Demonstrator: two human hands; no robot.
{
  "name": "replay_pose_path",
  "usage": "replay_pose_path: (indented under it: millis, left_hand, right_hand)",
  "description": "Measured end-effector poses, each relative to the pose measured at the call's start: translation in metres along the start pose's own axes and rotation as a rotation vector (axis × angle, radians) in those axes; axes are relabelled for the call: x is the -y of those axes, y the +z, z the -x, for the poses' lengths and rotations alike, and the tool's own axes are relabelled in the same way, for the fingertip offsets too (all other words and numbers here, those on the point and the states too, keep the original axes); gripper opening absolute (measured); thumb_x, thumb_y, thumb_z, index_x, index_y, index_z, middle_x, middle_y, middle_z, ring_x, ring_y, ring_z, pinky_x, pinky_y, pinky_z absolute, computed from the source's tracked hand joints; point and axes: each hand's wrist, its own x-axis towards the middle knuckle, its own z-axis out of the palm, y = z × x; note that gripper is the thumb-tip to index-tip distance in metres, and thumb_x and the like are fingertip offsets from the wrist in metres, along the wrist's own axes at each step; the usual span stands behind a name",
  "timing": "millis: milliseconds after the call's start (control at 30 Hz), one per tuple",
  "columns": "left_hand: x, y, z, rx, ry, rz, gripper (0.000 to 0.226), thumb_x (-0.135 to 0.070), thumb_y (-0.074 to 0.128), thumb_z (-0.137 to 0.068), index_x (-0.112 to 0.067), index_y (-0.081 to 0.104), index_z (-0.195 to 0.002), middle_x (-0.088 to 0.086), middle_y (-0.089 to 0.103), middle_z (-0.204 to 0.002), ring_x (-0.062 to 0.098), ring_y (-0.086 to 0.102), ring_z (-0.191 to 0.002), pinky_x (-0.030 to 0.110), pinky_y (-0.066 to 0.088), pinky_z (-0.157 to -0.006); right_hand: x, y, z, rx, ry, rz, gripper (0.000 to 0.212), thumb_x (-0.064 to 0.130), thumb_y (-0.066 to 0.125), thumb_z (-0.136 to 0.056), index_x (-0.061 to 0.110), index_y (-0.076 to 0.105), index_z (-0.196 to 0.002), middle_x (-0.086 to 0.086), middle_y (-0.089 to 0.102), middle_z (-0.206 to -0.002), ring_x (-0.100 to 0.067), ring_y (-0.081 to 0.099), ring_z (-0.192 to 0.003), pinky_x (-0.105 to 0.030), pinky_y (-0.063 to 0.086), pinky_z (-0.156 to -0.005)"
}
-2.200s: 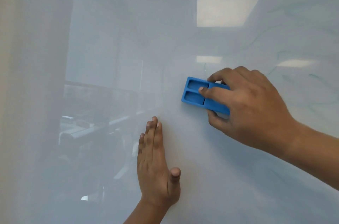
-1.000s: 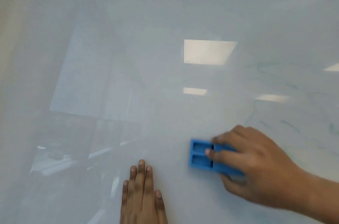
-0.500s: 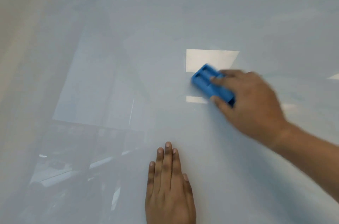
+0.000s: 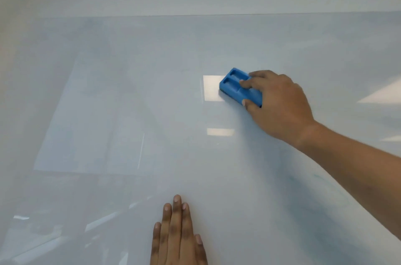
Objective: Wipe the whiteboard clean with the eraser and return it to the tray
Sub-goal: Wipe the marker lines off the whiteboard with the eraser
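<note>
The glossy whiteboard (image 4: 108, 91) fills nearly the whole view. My right hand (image 4: 280, 106) grips a blue plastic eraser (image 4: 233, 85) and presses it flat against the board right of centre, over a bright ceiling-light reflection. My left hand (image 4: 178, 236) lies flat on the board at the bottom centre, fingers together and pointing up, holding nothing. Faint blue smears (image 4: 319, 178) remain on the board below my right forearm. The tray is not in view.
The board's top edge (image 4: 195, 15) runs across the upper part of the view, with pale wall above it. Reflections of ceiling lights and room furniture show on the board's surface.
My right hand has swept the eraser from low on the board up to its upper part. The view has tilted up, so the board's top edge shows and my left hand sits lower in frame.
</note>
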Motion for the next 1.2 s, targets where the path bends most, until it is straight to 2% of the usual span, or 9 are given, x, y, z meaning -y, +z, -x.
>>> replay_pose_path:
  millis: [133, 233, 400, 567, 767, 867, 933, 1100, 1200]
  left_hand:
    - [0.005, 0.009, -0.002, -0.089, 0.012, 0.019, 0.056, -0.038, 0.013, -0.106, -0.004, 0.052, -0.126, -0.010, 0.010, -0.172, 0.008, 0.012, -0.158, 0.028, 0.010, -0.126]
    - [0.014, 0.020, -0.005, -0.111, 0.071, -0.005, 0.056, -0.039, 0.012, -0.106, -0.003, 0.054, -0.118, -0.007, 0.013, -0.172, 0.011, 0.014, -0.158, 0.029, 0.010, -0.126]
    - [0.019, 0.028, -0.012, -0.122, 0.084, -0.028, 0.059, -0.038, 0.008, -0.106, -0.003, 0.052, -0.126, -0.005, 0.014, -0.172, 0.012, 0.014, -0.158, 0.030, 0.008, -0.126]
    - [0.012, 0.020, -0.006, -0.082, 0.033, 0.015, 0.060, -0.041, 0.009, -0.106, -0.005, 0.046, -0.135, -0.010, 0.009, -0.172, 0.008, 0.009, -0.158, 0.028, 0.007, -0.125]
    - [-0.003, 0.008, -0.006, -0.121, 0.047, 0.006, 0.046, -0.029, 0.023, -0.099, -0.001, 0.050, -0.125, 0.001, 0.025, -0.169, 0.008, 0.008, -0.158, 0.027, 0.007, -0.126]
    - [-0.019, 0.002, 0.000, -0.081, 0.121, -0.025, 0.050, -0.013, 0.035, -0.080, -0.005, 0.053, -0.125, 0.017, 0.055, -0.145, 0.021, 0.040, -0.143, 0.028, 0.010, -0.126]
    - [-0.031, -0.001, 0.006, -0.049, 0.153, -0.019, 0.050, -0.008, 0.037, -0.078, -0.009, 0.055, -0.126, 0.014, 0.058, -0.134, 0.026, 0.049, -0.128, 0.028, 0.014, -0.125]
    - [-0.049, -0.019, 0.027, 0.078, 0.112, 0.099, 0.048, -0.010, 0.040, -0.093, -0.008, 0.050, -0.140, 0.010, 0.049, -0.153, 0.027, 0.039, -0.146, 0.038, 0.024, -0.123]
    - [-0.052, -0.033, 0.030, 0.142, 0.068, 0.153, 0.050, -0.011, 0.042, -0.100, -0.007, 0.046, -0.150, 0.009, 0.040, -0.159, 0.027, 0.031, -0.152, 0.042, 0.021, -0.126]
  right_hand:
    - [0.044, 0.001, 0.101, 0.260, -0.476, -0.097, 0.019, 0.040, 0.061, -0.072, 0.030, 0.064, -0.088, 0.005, 0.059, -0.096, -0.019, 0.054, -0.077, -0.031, 0.050, -0.063]
    - [0.026, 0.000, 0.149, 0.342, -0.743, -0.009, 0.017, 0.033, 0.068, -0.086, 0.031, 0.054, -0.077, 0.006, 0.056, -0.081, -0.013, 0.044, -0.061, -0.027, 0.038, -0.048]
    - [-0.028, -0.014, 0.087, 0.121, -0.463, 0.009, 0.034, 0.038, 0.064, -0.069, 0.028, 0.073, -0.101, 0.000, 0.071, -0.109, -0.023, 0.066, -0.082, -0.031, 0.056, -0.066]
    - [-0.060, -0.026, 0.029, -0.013, -0.073, -0.039, 0.029, 0.031, 0.069, -0.075, 0.027, 0.070, -0.104, 0.007, 0.064, -0.114, -0.024, 0.061, -0.098, -0.040, 0.053, -0.086]
    - [-0.030, -0.017, 0.148, 0.242, -0.544, -0.107, 0.018, 0.035, 0.072, -0.077, 0.027, 0.064, -0.091, 0.002, 0.066, -0.103, -0.022, 0.062, -0.077, -0.030, 0.054, -0.068]
    - [-0.031, -0.013, 0.183, 0.273, -0.799, -0.039, 0.004, 0.032, 0.061, -0.098, 0.034, 0.058, -0.097, 0.010, 0.070, -0.107, -0.014, 0.063, -0.077, -0.026, 0.054, -0.063]
    - [-0.039, -0.016, 0.162, 0.220, -0.685, -0.074, 0.012, 0.035, 0.065, -0.088, 0.033, 0.066, -0.100, 0.006, 0.071, -0.114, -0.017, 0.065, -0.086, -0.030, 0.055, -0.070]
    - [-0.069, -0.026, 0.053, -0.033, -0.096, -0.109, 0.038, 0.039, 0.064, -0.077, 0.026, 0.071, -0.113, 0.002, 0.066, -0.127, -0.025, 0.062, -0.111, -0.033, 0.047, -0.099]
    - [-0.070, -0.016, 0.061, -0.071, -0.031, -0.101, 0.036, 0.033, 0.068, -0.080, 0.016, 0.070, -0.111, -0.005, 0.065, -0.126, -0.024, 0.061, -0.115, -0.041, 0.050, -0.101]
